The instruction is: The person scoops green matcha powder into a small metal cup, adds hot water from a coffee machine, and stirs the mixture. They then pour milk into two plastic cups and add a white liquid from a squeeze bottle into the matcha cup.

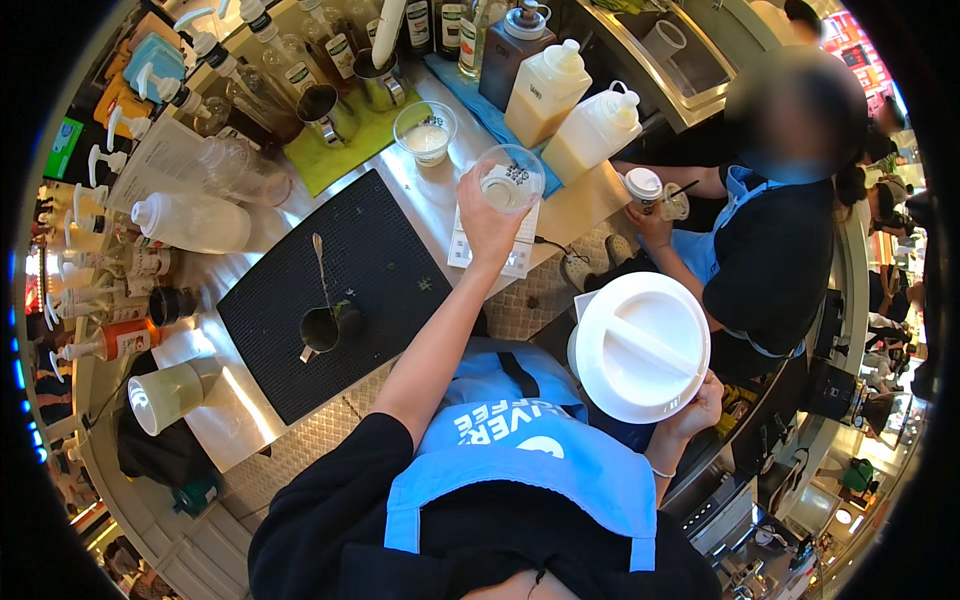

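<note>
My left hand (487, 217) holds a clear plastic cup (511, 180) with print on it, above a white scale (491, 255) at the counter's edge. A second clear cup (426, 135) with pale contents stands just beyond it. My right hand (697, 409) grips a large pitcher with a white lid (643, 347), seen from above at my right side; its handle is hidden. A black perforated mat (375, 247) bears a dark-looking metal cup (321, 328) and a long spoon (322, 262).
Squeeze bottles (596, 131) stand on a blue cloth (457, 90); metal pitchers (324, 112) rest on a green cloth (352, 150). Syrup pump bottles (135, 337) line the counter's left and far edges. A co-worker (765, 255) holding lidded cups (643, 185) stands close on the right.
</note>
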### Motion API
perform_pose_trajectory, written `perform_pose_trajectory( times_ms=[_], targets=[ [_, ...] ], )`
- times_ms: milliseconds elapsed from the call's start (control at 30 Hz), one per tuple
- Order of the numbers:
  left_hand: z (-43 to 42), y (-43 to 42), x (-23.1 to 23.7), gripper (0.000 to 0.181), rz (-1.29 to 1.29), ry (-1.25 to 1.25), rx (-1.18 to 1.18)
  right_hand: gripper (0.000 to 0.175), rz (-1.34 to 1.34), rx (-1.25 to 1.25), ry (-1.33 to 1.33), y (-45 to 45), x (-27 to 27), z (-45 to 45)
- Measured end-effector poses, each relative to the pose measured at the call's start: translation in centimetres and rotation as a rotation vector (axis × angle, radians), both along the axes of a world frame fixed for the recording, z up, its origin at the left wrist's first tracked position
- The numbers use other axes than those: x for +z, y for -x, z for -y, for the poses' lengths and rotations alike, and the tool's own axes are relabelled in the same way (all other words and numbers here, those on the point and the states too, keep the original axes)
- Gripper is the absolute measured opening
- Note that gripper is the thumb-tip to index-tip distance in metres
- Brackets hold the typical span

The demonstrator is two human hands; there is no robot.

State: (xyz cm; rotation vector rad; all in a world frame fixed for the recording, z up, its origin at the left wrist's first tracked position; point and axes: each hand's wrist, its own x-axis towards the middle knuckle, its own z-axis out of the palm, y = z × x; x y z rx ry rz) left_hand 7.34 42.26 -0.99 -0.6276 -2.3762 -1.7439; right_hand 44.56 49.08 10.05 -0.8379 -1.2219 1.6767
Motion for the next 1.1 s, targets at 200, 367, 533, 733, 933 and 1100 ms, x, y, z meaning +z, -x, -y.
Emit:
perform_pose_trajectory(
  times_ms=[200, 367, 533, 733, 933, 1100],
  targets=[
    [1.9, -0.8, -0.9, 0.084, -0.037, 0.08, 0.064, 0.027, 0.075, -0.331, -0.012, 2.9, 1.9, 1.6],
    [8.4, -5.8, -2.0, 0.068, -0.154, 0.422, 0.041, 0.021, 0.042, -0.345, 0.037, 3.8, 2.6, 1.3],
    [11.9, -9.0, -4.0, 0.065, -0.535, 0.699, -0.263, 0.018, 0.091, -0.29, -0.022, 4.2, 2.4, 0.4],
    [11.8, -9.4, -5.0, 0.063, -0.54, 0.752, -0.313, 0.017, 0.07, -0.313, 0.025, 6.1, 2.9, 0.0],
    [12.0, -9.1, -4.8, 0.06, -0.578, 0.726, -0.38, 0.018, 0.106, -0.323, 0.039, 8.2, 3.4, -0.3],
    [13.1, -8.5, -5.6, 0.054, -0.537, 0.59, -0.443, 0.033, 0.17, -0.201, 0.088, 9.7, 4.0, -1.4]
  ],
)
